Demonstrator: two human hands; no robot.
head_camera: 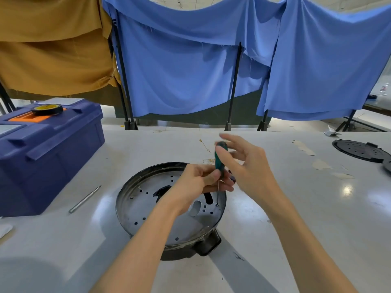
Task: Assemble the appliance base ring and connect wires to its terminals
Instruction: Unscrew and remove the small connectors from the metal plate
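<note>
The round perforated metal base ring (148, 210) sits on its black plastic housing (209, 246) mid-tabletop (296, 229), toward the near edge. It looks stiff, thin-walled and fairly light, with a possibly sharp rim, so steadying it by the housing seems safest. The left hand (198, 180) has its fingers curled round the low end of the green-handled screwdriver (218, 163), whose tip stands on a screw (216, 204) near the ring's right side. The right hand (247, 166) lightly pinches the handle top, its other fingers spread and blurred. No writing can be read, not even on the black tape roll (47, 108) on the blue plastic toolbox (48, 157) at the left edge.
</note>
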